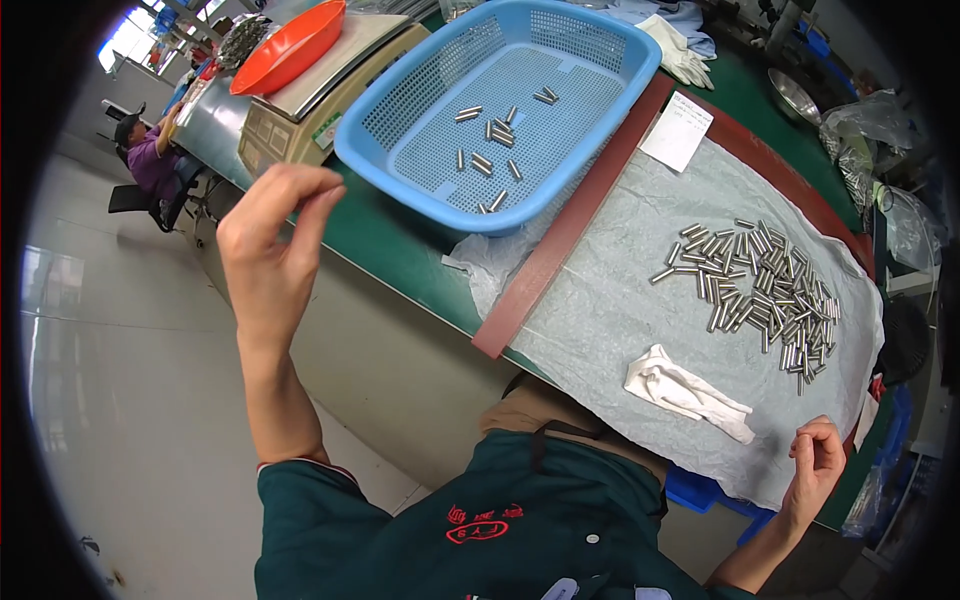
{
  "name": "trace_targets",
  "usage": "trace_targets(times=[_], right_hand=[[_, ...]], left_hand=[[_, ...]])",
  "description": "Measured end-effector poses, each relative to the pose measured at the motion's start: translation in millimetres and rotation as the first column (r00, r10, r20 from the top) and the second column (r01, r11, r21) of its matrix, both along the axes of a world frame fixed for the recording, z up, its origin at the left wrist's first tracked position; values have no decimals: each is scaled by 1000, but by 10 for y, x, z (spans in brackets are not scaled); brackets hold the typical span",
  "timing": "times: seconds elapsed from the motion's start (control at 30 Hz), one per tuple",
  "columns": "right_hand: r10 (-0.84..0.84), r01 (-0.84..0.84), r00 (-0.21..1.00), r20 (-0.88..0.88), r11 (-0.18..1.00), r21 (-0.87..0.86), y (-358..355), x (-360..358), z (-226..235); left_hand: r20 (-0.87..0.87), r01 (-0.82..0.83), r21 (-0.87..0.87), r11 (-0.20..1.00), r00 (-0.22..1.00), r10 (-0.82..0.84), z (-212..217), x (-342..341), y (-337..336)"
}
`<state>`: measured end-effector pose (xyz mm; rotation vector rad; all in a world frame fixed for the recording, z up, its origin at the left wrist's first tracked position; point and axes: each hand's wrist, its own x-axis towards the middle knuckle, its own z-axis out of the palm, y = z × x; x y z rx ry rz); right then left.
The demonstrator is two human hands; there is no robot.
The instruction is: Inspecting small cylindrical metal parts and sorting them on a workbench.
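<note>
My left hand (272,245) is raised at the left, over the table's front edge and near the blue basket. Its thumb and fingertips come together in a pinch; anything between them is too small to make out. My right hand (815,468) is at the lower right, by the near edge of the grey sheet (600,290), its fingers curled in; whatever they may hold is hidden. A heap of short metal pins (770,285) lies on the sheet. Nearer me is a crumpled white cloth (685,392). Several more metal pins (500,130) lie scattered in the blue plastic basket (450,207).
A reddish-brown raised strip (560,240) borders the sheet, with a paper slip (677,130) across it. Left of the basket, a scale (275,130) carries an orange tray (290,48). White gloves (680,52) lie behind. Another person (150,160) sits far left.
</note>
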<state>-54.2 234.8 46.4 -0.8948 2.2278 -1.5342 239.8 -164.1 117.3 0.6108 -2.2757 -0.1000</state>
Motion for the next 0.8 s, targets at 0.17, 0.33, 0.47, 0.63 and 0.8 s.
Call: trace_targets(times=[0.17, 0.33, 0.47, 0.63, 0.8], right_hand=[[-6, 9, 998, -55, 999, 53, 175, -71, -56], [61, -43, 982, -180, 994, 99, -44, -214, 47], [212, -151, 903, -374, 971, 186, -455, -324, 47], [353, -210, 767, -536, 927, 311, -807, -487, -148], [500, -280, 564, -657, 864, 418, -1050, -546, -243]], left_hand=[[-66, -263, 139, 955, 960, 274, -293, 447, 228], [200, -553, 125, 824, 828, 524, -470, 1033, 356], [-98, -216, 63, 974, 970, 222, -469, 195, 809], [-26, 291, 79, 953, 957, -290, -594, -751, 1183], [90, 442, 170, 881, 883, -460, -731, -1395, 1342]])
